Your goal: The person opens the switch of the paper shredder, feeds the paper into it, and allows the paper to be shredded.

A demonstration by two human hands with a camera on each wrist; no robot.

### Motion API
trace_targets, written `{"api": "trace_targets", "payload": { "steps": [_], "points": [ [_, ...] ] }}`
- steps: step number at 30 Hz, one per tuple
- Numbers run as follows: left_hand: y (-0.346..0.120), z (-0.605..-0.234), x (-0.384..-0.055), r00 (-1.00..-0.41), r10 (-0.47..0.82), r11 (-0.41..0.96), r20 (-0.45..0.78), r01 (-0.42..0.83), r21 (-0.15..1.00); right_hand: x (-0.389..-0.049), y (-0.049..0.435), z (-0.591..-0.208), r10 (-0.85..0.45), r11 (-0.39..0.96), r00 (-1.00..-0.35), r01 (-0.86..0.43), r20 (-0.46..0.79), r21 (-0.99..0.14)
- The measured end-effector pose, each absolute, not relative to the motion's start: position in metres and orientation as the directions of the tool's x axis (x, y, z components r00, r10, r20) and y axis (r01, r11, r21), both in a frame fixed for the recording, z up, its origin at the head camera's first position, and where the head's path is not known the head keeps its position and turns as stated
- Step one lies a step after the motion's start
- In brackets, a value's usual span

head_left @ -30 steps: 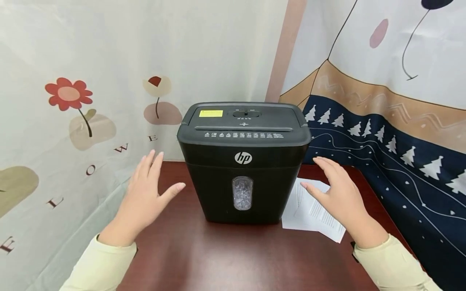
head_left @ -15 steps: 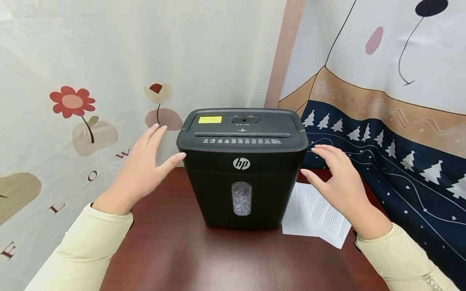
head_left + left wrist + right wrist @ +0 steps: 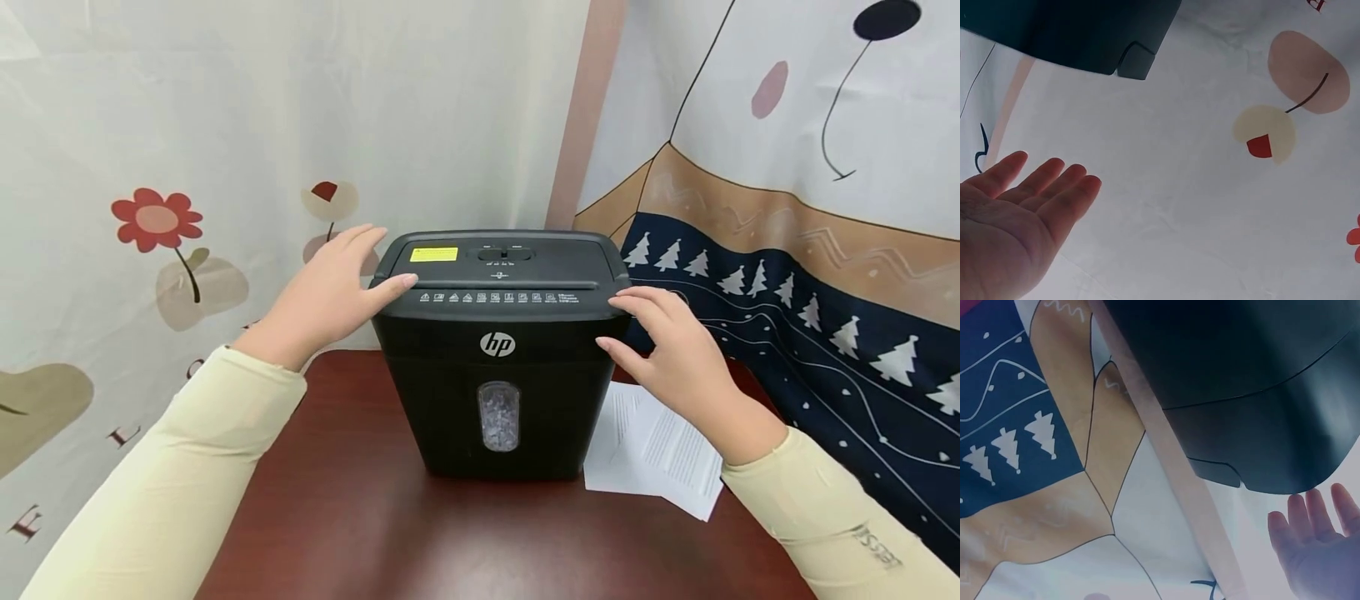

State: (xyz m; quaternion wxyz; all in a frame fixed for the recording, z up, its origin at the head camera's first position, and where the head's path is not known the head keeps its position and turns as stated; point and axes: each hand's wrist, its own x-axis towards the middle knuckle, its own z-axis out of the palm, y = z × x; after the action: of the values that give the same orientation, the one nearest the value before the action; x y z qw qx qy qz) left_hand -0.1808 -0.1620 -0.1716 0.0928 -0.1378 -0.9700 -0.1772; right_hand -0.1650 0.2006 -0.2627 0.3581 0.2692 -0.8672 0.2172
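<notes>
A black HP paper shredder [image 3: 435, 383] stands upright, with a small clear window [image 3: 499, 417] showing shredded bits inside. By the upper left corner of its lid is my left hand [image 3: 326, 292], fingers extended and thumb overlapping the lid's edge. The left wrist view shows that hand [image 3: 1029, 219] apart from the shredder [image 3: 1079, 28], with nothing in it. My right hand [image 3: 675, 358] is at the upper right corner, fingers gently bent. In the right wrist view its fingertips [image 3: 1297, 506] come close to the lid's edge; whether they touch I cannot tell.
Printed paper sheets [image 3: 660, 458] lie on the dark red table [image 3: 480, 542], to the right of the shredder and partly behind it. A patterned curtain [image 3: 465, 108] hangs behind, and a navy cloth with white trees [image 3: 810, 358] drapes on the right.
Both hands have moved in toward the shredder's upper corners, the left one rising and going right, the right one going left. The shredder appears slightly lower in view. The sheets stay beside it.
</notes>
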Motion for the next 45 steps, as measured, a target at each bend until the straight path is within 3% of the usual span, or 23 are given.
{"api": "trace_targets", "payload": {
  "steps": [17, 45],
  "points": [
    [-0.131, -0.137, -0.230, -0.960, 0.257, 0.939, 0.107, 0.274, 0.207, -0.176, 0.188, -0.263, -0.363, 0.764, -0.583, -0.633, 0.727, -0.127],
    [-0.070, -0.133, -0.287, -0.950, 0.309, 0.926, -0.037, 0.292, 0.238, -0.179, 0.185, -0.275, -0.353, 0.763, -0.538, -0.639, 0.765, -0.097]
  ]
}}
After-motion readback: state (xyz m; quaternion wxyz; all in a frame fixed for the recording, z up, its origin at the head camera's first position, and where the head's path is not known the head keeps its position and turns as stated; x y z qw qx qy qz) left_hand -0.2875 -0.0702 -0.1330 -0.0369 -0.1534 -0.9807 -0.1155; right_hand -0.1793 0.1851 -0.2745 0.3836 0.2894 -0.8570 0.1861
